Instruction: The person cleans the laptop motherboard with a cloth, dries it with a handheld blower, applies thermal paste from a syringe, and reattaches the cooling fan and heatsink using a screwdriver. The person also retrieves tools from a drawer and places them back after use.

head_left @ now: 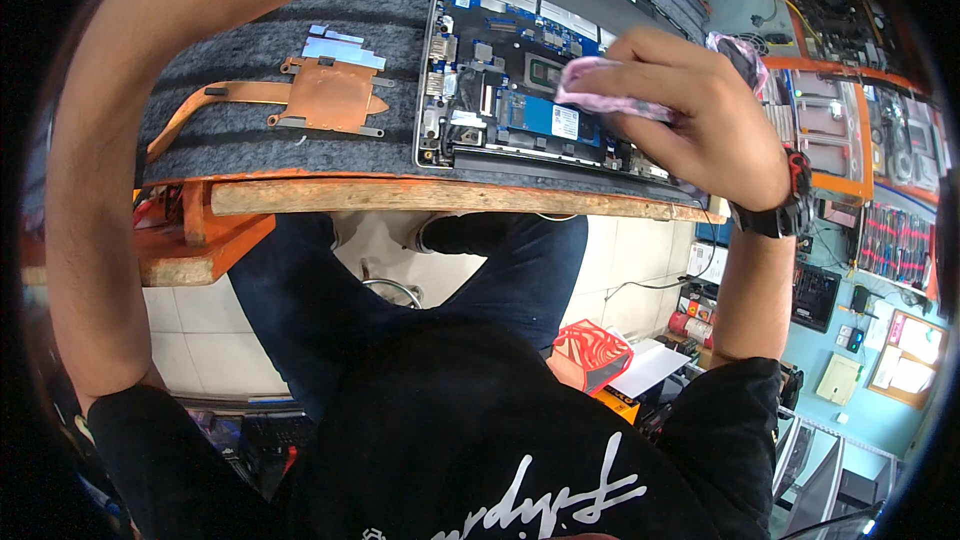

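Note:
An opened laptop lies on the bench with its blue circuit board and black battery exposed. Over the board is my right hand, its fingers closed on a crumpled pink cloth. The cloth's edge is at the processor, just above a blue solid-state drive. My left forearm reaches past the top edge, so the left hand is out of the picture. Left of the laptop a copper heat sink with a bent heat pipe rests apart from it.
Grey ribbed matting covers the bench, which has a worn wooden front edge. Orange-framed shelving with parts stands at the right. A red-patterned box and a cable are below the bench.

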